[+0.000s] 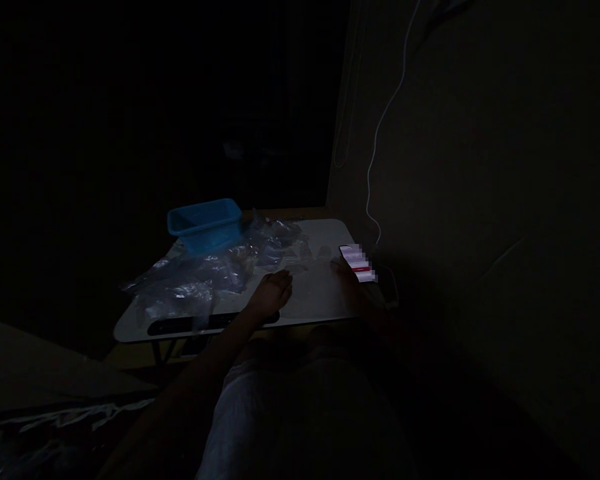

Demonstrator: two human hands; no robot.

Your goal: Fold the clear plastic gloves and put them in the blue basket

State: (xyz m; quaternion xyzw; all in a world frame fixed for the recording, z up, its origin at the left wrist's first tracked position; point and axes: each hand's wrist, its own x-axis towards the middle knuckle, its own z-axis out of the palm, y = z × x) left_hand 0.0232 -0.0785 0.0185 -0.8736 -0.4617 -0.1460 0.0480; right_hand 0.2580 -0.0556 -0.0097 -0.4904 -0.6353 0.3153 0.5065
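In the dark head view, my left hand (271,294) rests on the white table top (310,297) near its front edge. Its fingers look laid out loosely, with no object visible in them. Thin clear plastic bags (220,270) lie crumpled just left of and beyond it. At the table's right edge, my right hand (349,291) is closed around a smartphone (356,262) whose screen glows white with a red band. Part of the screen is blurred out. Deep shadow hides most of my right fingers and forearm.
A blue plastic basin (205,225) stands at the back left of the table, behind the bags. A dark slot (195,325) runs along the front edge. A white cable (374,147) hangs down the wall on the right, ending near the phone.
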